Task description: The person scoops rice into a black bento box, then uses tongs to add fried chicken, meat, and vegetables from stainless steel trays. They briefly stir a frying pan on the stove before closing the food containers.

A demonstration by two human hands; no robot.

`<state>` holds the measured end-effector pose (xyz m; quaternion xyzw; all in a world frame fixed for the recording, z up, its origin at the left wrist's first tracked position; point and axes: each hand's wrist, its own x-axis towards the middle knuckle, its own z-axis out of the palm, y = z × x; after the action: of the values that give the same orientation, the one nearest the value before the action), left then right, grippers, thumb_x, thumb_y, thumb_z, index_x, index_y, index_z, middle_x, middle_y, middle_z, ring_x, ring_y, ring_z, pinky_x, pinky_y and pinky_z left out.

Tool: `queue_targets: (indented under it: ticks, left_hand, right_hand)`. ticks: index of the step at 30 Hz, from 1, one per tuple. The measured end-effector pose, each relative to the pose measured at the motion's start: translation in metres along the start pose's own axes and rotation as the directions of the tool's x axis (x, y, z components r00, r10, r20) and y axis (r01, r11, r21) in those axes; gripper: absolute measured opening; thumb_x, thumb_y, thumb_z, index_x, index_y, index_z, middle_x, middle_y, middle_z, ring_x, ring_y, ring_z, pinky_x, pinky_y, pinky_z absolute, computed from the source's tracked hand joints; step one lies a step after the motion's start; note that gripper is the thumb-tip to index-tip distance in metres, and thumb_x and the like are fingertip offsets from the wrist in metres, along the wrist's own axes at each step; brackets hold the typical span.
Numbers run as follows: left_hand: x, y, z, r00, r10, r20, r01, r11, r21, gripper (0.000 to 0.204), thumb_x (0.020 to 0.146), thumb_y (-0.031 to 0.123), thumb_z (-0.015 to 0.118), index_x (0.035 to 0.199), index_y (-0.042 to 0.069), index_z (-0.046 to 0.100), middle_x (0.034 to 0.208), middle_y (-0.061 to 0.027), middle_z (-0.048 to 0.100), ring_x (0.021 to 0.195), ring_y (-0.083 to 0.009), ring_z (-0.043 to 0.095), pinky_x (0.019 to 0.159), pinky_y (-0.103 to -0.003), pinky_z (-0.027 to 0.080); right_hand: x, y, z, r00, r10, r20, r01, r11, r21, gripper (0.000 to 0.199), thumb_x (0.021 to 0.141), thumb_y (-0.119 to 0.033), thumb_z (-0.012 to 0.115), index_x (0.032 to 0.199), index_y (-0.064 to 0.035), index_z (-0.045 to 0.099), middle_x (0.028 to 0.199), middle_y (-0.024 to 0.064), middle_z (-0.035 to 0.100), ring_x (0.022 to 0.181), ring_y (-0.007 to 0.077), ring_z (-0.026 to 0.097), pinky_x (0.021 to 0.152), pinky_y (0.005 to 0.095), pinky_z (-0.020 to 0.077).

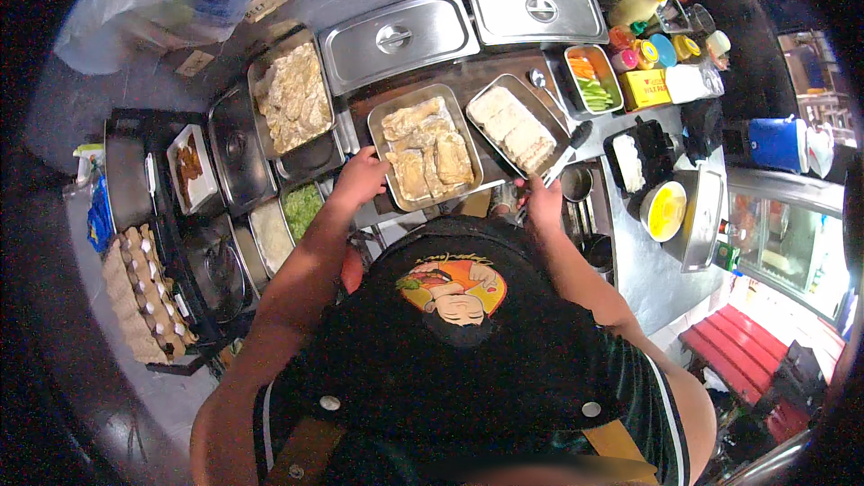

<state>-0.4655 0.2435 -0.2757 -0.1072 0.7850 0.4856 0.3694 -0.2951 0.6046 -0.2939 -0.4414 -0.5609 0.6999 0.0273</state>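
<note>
My left hand point(363, 176) grips the left rim of a metal tray point(396, 202) at the centre of the counter. Several pale, floury coated pieces point(434, 155) lie in that tray. In my right hand point(544, 204) is a pair of tongs point(564, 160) with a dark tip, pointing away to the right. The hand closes around them at the near corner of a second metal tray point(479, 119). White, crumbly-coated slabs point(513, 128) fill much of this second tray. Whether the right fingers also touch its rim, I cannot tell.
Two lidded steel pans point(399, 39) line the back. A deeper pan of coated pieces point(292, 97) and shredded lettuce point(303, 210) sit left, beyond them an egg carton point(148, 292). To the right are cut vegetables point(589, 79), sauce bottles and a yellow-filled bowl point(664, 211).
</note>
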Motion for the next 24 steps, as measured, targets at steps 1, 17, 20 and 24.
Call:
queue_targets:
  ticks: [1, 17, 20, 24]
  left_hand:
    - [-0.002, 0.004, 0.002, 1.0, -0.001, 0.02, 0.0, 0.999, 0.036, 0.051, 0.099, 0.022, 0.066, 0.144, 0.001, 0.051, 0.108, -0.0124, 0.073, 0.091, -0.0232, 0.075, 0.076, -0.038, 0.062]
    - [-0.012, 0.077, 0.014, 0.891, 0.425, -0.157, -0.26, 0.764, 0.591, 0.044, 0.095, 0.02, 0.071, 0.136, 0.004, 0.063, 0.088, -0.009, 0.064, 0.086, -0.0251, 0.065, 0.084, -0.04, 0.053]
    - [-0.003, 0.133, 0.032, 0.813, 0.567, -0.134, -0.383, 0.693, 0.611, 0.04, 0.093, 0.019, 0.073, 0.13, 0.007, 0.065, 0.093, -0.0093, 0.063, 0.088, -0.0286, 0.064, 0.085, -0.04, 0.053]
    - [0.036, 0.203, 0.045, 0.673, 0.739, -0.046, -0.342, 0.365, 0.866, 0.059, 0.087, 0.02, 0.08, 0.142, 0.011, 0.059, 0.139, -0.0169, 0.062, 0.13, -0.0373, 0.058, 0.111, -0.046, 0.048]
  right_hand:
    - [-0.005, -0.002, -0.001, 1.0, 0.005, 0.002, -0.004, 0.999, -0.035, 0.019, 0.106, -0.02, 0.058, 0.115, -0.0038, 0.055, 0.084, 0.0129, 0.074, 0.051, 0.0177, 0.058, 0.046, 0.0333, 0.048]
    - [-0.016, -0.049, -0.179, 0.942, -0.255, -0.218, 0.032, 0.717, -0.696, 0.037, 0.103, -0.039, 0.068, 0.108, -0.0024, 0.062, 0.09, 0.023, 0.072, 0.086, 0.0434, 0.071, 0.077, 0.0506, 0.0538]
    - [-0.004, -0.058, -0.195, 0.957, -0.272, -0.1, 0.102, 0.638, -0.763, 0.04, 0.102, -0.04, 0.069, 0.11, -0.0015, 0.065, 0.086, 0.0242, 0.071, 0.084, 0.0432, 0.071, 0.075, 0.0503, 0.0531]
    - [0.018, -0.089, -0.2, 0.985, -0.173, -0.015, 0.103, 0.653, -0.751, 0.039, 0.103, -0.039, 0.069, 0.117, -0.0031, 0.068, 0.089, 0.0238, 0.072, 0.084, 0.0427, 0.07, 0.077, 0.0491, 0.0534]
